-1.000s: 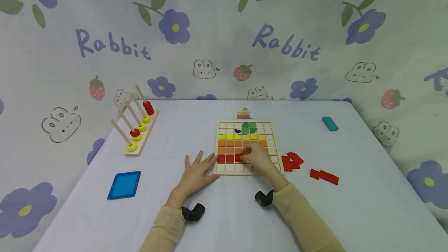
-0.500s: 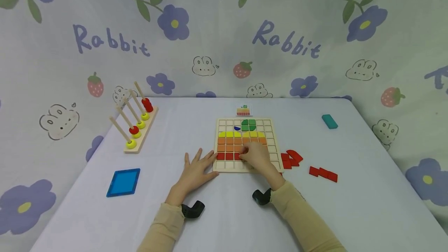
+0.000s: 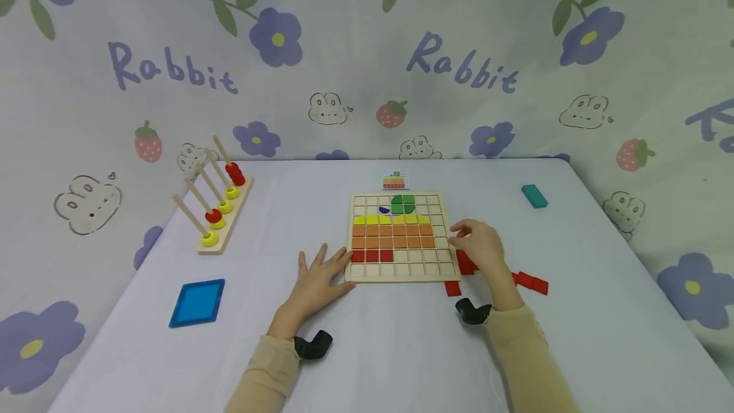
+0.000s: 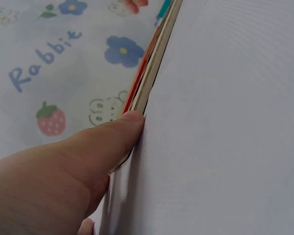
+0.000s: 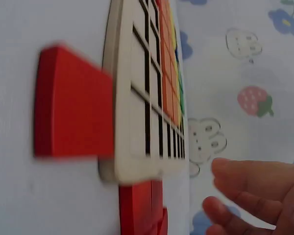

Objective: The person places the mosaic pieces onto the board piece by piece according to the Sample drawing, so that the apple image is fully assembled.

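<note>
**Right hand over the loose red tiles**

Your right hand (image 3: 480, 244) hovers just off the grid board's (image 3: 450, 271) right edge, fingers loosely curled and holding nothing. The red tiles (image 3: 466, 264) lie directly beneath it, touching the board's side. Your left hand (image 3: 318, 281) rests flat, fingers spread, thumb against the board's left edge, farther from the tiles.

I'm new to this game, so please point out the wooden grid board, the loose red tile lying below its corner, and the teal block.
wooden grid board (image 3: 401, 269): head view, empty bottom row.
loose red tile (image 3: 452, 288): head view, its middle.
teal block (image 3: 534, 196): head view, top face.
</note>
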The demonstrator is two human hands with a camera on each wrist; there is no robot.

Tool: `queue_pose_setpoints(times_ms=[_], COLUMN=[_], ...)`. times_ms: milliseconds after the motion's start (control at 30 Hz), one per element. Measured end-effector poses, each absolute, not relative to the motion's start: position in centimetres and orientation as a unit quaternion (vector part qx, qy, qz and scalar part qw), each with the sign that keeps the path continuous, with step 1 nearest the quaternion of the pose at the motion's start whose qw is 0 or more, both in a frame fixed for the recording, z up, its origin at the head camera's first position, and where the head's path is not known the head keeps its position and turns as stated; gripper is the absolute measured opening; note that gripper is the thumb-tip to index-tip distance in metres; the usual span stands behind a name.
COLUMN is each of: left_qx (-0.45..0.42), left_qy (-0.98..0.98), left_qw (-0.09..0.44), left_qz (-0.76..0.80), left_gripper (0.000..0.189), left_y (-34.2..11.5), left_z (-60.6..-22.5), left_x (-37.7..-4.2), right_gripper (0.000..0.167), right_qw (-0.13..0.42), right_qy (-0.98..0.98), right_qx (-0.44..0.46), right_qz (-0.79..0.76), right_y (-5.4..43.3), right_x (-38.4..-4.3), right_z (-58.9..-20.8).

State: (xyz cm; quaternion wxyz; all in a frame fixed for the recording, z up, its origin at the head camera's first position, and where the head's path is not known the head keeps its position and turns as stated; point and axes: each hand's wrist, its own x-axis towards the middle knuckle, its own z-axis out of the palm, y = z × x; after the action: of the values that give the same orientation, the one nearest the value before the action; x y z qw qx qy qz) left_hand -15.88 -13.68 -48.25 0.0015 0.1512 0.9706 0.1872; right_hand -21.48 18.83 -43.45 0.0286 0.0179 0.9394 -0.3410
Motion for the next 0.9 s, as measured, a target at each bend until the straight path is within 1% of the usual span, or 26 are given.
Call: queue_pose_setpoints(times_ms=[200,333,567,733,833,900], left_qx=[0.146,0.147,0.149,0.148,0.149,0.151], left_qy=[0.972,0.973,0.971,0.97,0.97,0.97], left_qw=[0.005,0.008,0.009,0.01,0.012,0.013], left_qz=[0.184,0.18,0.189,0.192,0.193,0.192], left_gripper=[0.066,0.067,0.067,0.067,0.067,0.067], left_y=[-13.8,-13.9,-13.8,-13.8,-13.7,-13.7], left_z=[-48.2,-48.2,-48.1,-48.1,-48.1,-48.1], left_x=[-15.9,-16.0,-16.1,-16.0,-16.0,-16.0], right_gripper=[0.042,0.047,0.037,0.032,0.034,0.039], right_qw=[0.101,0.125,0.119,0.097,0.082,0.081], right_qy=[0.955,0.955,0.95,0.945,0.932,0.912], right_qx=[0.098,0.111,0.102,0.085,0.082,0.082], right_qz=[-0.26,-0.243,-0.271,-0.302,-0.342,-0.395], right_y=[22.5,23.2,23.5,23.9,24.0,23.9], right_x=[-20.1,-19.6,-19.7,-19.8,-19.8,-19.9], right_z=[-43.3,-43.3,-43.6,-44.2,-44.3,-44.2])
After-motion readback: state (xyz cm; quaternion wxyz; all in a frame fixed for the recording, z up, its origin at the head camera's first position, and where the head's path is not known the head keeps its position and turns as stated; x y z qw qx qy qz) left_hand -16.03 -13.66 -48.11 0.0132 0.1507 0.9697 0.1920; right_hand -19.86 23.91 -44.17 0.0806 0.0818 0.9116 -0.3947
